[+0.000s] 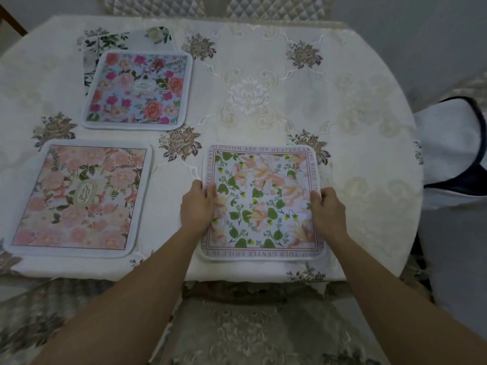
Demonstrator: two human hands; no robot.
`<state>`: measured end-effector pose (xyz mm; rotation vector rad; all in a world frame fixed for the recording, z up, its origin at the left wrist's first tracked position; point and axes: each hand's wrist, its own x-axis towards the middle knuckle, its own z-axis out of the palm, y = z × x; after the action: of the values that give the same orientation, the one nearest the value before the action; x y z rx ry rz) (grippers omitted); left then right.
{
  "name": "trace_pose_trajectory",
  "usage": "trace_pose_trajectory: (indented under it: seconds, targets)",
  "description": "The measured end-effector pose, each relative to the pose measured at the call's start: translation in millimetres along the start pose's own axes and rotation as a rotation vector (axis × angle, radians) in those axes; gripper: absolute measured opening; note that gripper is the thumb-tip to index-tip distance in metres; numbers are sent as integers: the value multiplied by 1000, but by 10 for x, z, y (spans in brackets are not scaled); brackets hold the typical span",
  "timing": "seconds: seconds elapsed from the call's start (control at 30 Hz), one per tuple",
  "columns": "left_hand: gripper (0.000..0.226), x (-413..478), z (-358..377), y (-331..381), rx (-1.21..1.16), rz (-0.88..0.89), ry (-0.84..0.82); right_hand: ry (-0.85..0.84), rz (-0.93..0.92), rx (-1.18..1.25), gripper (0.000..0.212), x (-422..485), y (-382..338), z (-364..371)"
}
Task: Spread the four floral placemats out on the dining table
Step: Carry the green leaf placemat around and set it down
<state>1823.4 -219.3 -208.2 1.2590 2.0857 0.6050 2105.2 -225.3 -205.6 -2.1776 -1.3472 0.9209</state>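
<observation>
A placemat with green leaves and peach flowers (263,201) lies flat at the near middle of the dining table (355,114). My left hand (197,204) grips its left edge and my right hand (328,212) grips its right edge. A pale pink floral placemat (79,198) lies flat at the near left. Farther back on the left, a blue placemat with pink and red flowers (138,90) rests on top of a white placemat with dark green leaves (110,40), covering most of it.
An embroidered cream tablecloth (250,96) covers the table. Quilted chair backs (210,6) stand at the far side. A white cushioned seat with dark trim (453,146) is at the right. A patterned chair seat (237,330) sits just below the near edge.
</observation>
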Motion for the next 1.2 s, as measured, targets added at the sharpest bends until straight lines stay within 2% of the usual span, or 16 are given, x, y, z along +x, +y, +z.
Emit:
trace_pose_trajectory:
  seconds: [0.1, 0.23, 0.33, 0.4, 0.47, 0.53, 0.6, 0.67, 0.73, 0.83, 0.93, 1.07, 1.2]
  targets:
    - [36, -19, -9, -31, 52, -2, 20, 3, 10, -41, 29, -14, 25, 0]
    - [41, -17, -39, -35, 270, -22, 67, 42, 41, -100, 28, -52, 62, 5]
    - [39, -31, -54, -41, 384, -30, 106, 130, 72, -297, 29, -98, 51, -4]
    - [39, -61, -34, -33, 413, 5, 196, 250, -37, -460, 25, -104, 13, 22]
    - [39, -99, 65, 44, 464, 99, 259, 295, -259, -516, 24, -79, -76, 130]
    - [46, -135, 251, 184, 465, 265, 223, 227, -480, -520, 30, -55, -220, 346]
    - [54, -169, 471, 300, 474, 445, 115, 127, -611, -517, 41, -58, -354, 620]
    - [57, -173, 632, 265, 507, 539, -23, 2, -614, -507, 50, -77, -417, 836]
    - [58, -162, 650, 89, 577, 558, -93, -75, -600, -544, 57, -104, -334, 911]
    - [65, -91, 498, -175, 649, 555, -96, -60, -632, -644, 68, -94, -74, 766]
    - [70, 3, 311, -313, 654, 476, -76, -75, -560, -719, 78, -13, 92, 557]
    - [73, 21, 222, -379, 637, 426, -78, -76, -467, -686, 80, 13, 207, 390]
    - [76, 23, 171, -325, 646, 414, -100, -90, -456, -697, 79, 25, 223, 299]
